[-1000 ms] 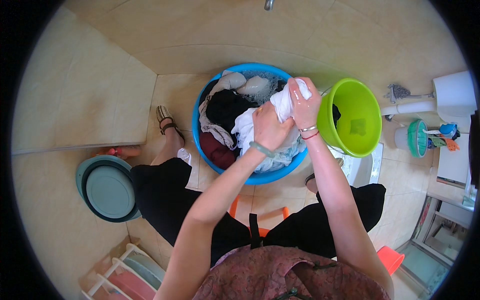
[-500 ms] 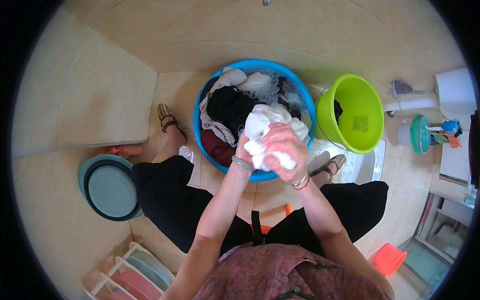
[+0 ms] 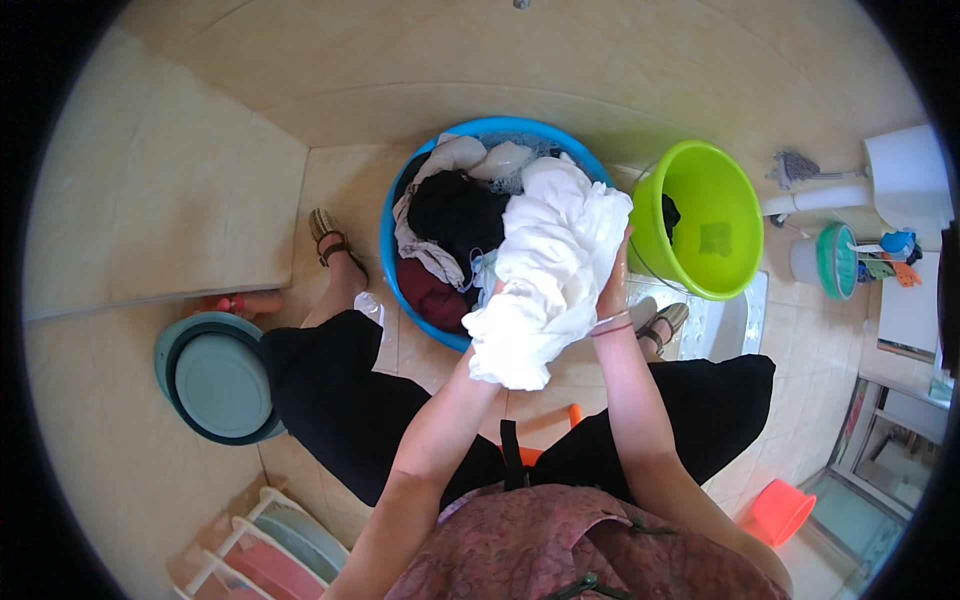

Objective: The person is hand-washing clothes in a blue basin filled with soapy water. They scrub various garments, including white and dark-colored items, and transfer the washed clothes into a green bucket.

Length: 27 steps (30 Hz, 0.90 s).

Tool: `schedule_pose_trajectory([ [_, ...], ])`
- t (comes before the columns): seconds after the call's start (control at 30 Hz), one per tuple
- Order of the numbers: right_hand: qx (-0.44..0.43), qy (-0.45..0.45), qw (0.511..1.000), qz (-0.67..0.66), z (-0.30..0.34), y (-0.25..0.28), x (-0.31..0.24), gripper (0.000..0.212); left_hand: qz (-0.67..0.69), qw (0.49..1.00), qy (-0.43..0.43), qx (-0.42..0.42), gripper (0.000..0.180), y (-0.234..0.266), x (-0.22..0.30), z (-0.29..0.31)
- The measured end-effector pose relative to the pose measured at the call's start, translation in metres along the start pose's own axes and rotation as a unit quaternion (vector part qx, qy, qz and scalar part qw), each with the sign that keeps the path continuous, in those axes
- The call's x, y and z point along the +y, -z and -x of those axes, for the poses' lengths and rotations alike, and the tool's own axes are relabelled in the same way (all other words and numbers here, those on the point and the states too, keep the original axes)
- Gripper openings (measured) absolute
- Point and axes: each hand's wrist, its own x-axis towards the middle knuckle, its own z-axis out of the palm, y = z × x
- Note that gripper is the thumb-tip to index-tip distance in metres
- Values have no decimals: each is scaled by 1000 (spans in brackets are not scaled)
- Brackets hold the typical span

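This looks like a home bathroom or wash area used for hand laundry. The floor and walls are covered in beige tile. A blue basin heaped with clothes sits on the floor beside a green bucket and a teal tub. At the right edge stand what may be a white toilet, a mop and a small orange bucket.
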Motion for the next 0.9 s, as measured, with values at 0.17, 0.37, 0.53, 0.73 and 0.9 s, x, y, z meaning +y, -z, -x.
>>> schedule_pose_trajectory([
  [0.17, -49, 83, 977, 191, -12, -17, -16, 56, -190, 978, -87, 26, 45, -10, -2, -4],
  [0.37, -40, 129, 893, 429, -16, -41, -25, 39, -434, 885, -160, 56, 57, 7, -1, -28],
  [0.53, -59, 177, 851, 492, -31, -10, -24, 45, -533, 808, -251, -8, 63, 11, -10, -26],
  [0.73, -38, 332, 707, 623, -39, -11, -7, 49, -611, 750, -252, -9, 64, 12, -10, -24],
  [0.9, 30, 195, 737, 646, -37, -6, -8, 43, -524, 797, -293, 64, 70, 8, -21, -32],
])
